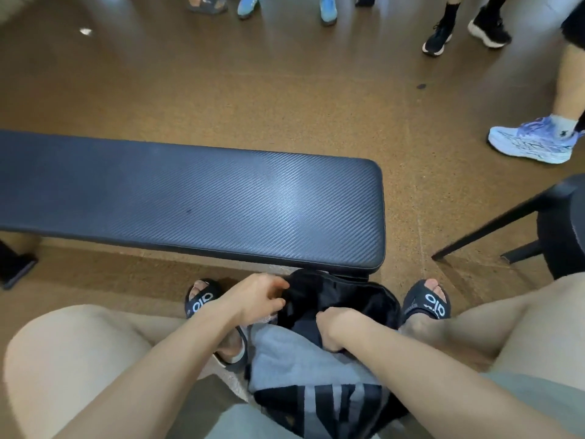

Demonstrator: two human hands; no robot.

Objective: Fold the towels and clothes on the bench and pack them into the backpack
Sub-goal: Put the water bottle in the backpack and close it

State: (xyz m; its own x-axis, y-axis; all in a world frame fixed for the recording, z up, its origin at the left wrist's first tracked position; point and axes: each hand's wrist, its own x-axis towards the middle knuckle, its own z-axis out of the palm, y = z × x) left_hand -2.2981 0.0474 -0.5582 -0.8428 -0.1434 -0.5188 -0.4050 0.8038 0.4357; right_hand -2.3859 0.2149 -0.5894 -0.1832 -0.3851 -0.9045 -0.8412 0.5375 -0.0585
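Observation:
The black backpack [364,299] stands open on the floor between my feet, just below the bench's near edge. My left hand [256,299] curls its fingers round the backpack's left rim. My right hand [332,327] grips a fold of black cloth [304,331] at the near side of the opening; I cannot tell whether it is a garment or part of the bag. A grey towel [297,359] with a black-and-grey striped end [332,403] lies bunched below my hands, between my knees. The padded black bench [205,198] has nothing on its top.
My feet in black slides [202,299] [427,301] flank the backpack. A black metal frame [512,223] stands at the right. Several people's feet and shoes [535,141] stand on the brown floor beyond the bench.

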